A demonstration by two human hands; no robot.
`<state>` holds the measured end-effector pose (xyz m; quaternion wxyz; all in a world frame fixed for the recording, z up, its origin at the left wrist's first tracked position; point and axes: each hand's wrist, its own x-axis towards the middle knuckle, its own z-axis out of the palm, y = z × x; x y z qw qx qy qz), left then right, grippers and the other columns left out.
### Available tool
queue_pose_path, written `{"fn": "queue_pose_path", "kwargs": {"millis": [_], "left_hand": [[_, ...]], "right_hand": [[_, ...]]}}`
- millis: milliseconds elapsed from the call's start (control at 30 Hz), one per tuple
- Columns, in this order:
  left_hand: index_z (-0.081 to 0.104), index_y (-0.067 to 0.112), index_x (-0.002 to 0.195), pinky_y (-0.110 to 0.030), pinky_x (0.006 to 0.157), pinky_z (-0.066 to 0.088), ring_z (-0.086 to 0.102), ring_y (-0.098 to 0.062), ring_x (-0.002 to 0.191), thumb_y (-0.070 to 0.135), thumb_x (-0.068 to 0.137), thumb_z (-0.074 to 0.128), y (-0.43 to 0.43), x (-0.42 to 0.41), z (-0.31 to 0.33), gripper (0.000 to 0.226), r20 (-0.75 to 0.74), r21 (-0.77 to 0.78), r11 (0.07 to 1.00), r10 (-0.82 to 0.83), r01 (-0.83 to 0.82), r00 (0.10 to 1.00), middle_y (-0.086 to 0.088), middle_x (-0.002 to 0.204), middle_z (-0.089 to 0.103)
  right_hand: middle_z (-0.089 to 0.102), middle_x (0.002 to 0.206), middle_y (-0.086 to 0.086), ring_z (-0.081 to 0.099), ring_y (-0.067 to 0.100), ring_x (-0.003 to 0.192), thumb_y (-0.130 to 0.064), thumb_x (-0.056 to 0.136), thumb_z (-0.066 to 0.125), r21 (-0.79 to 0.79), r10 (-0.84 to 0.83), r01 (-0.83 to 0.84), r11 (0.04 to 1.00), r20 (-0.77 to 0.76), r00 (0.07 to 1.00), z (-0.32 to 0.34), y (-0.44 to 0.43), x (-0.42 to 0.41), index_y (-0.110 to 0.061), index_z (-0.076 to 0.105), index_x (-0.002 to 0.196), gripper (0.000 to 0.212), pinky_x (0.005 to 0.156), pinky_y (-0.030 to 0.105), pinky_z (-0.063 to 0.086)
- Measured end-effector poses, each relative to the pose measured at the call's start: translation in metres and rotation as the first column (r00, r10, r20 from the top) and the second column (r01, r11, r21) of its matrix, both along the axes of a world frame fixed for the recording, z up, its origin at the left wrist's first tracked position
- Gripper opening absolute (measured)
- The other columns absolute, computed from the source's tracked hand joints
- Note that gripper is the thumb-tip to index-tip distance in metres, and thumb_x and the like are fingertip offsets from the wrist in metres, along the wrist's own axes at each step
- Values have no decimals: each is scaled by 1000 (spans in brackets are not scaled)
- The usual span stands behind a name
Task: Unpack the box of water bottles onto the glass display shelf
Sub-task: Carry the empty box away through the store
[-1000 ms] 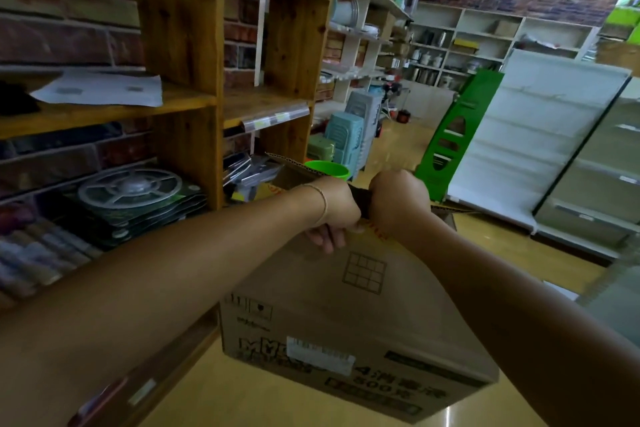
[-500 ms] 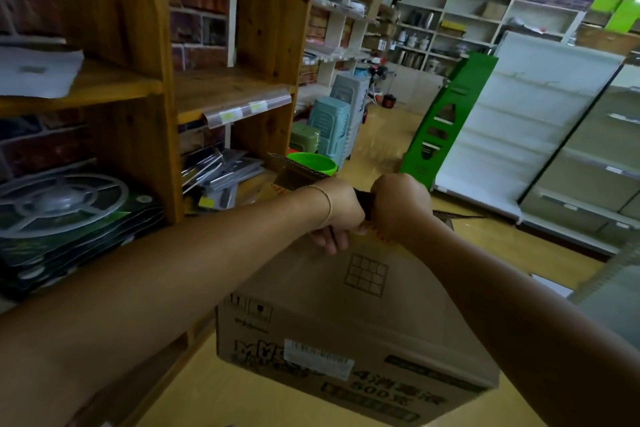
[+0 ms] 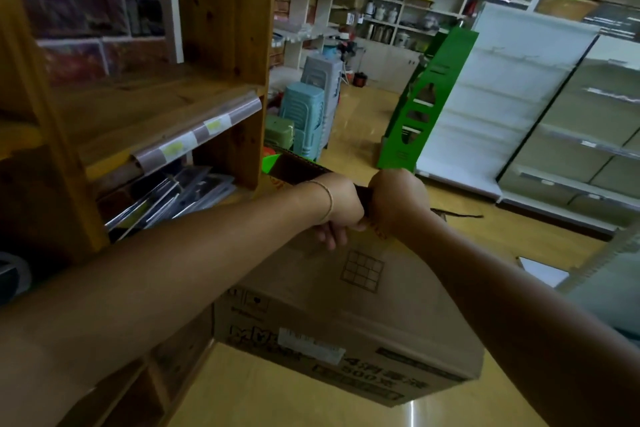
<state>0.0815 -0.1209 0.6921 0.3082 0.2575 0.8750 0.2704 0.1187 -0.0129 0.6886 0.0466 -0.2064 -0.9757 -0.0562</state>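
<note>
Brown cardboard box is hanging tilted above the floor, its long axis running left to right. Its printed side, with a white barcode label, is facing down-forward. Left hand and right hand are gripping its top flap side by side, fingers curled. Wooden shelf unit is standing just left.

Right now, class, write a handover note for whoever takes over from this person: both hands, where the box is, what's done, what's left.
Left grip: curled round the top edge of the cardboard box.
Right grip: curled on the same edge, beside it.
Box: tilted, next to the wooden shelf unit, one flap up.
Done: nothing unpacked; no bottles in view.
Left: reach the glass display shelf, not identifiable here, then unpack.
</note>
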Motion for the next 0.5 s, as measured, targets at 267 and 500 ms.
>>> {"fn": "queue_pose_path", "kwargs": {"millis": [267, 500], "left_hand": [[48, 17, 87, -24, 46, 44, 59, -19, 50, 24, 97, 60, 33, -55, -7, 17, 16, -18, 1000, -24, 24, 1000, -8, 66, 65], [50, 18, 106, -26, 48, 46, 60, -20, 50, 23, 97, 60, 77, -73, -23, 14, 51, -28, 999, -37, 39, 998, -9, 66, 65]], "right_hand": [[62, 76, 1, 64, 19, 74, -16, 82, 76, -23, -48, 48, 999, -23, 999, -6, 33, -49, -17, 64, 82, 12, 69, 34, 60], [61, 77, 1, 60, 19, 76, -18, 85, 73, -51, -64, 65, 997, 20, 998, -26, 80, -68, -17, 66, 85, 7, 65, 30, 54]]}}
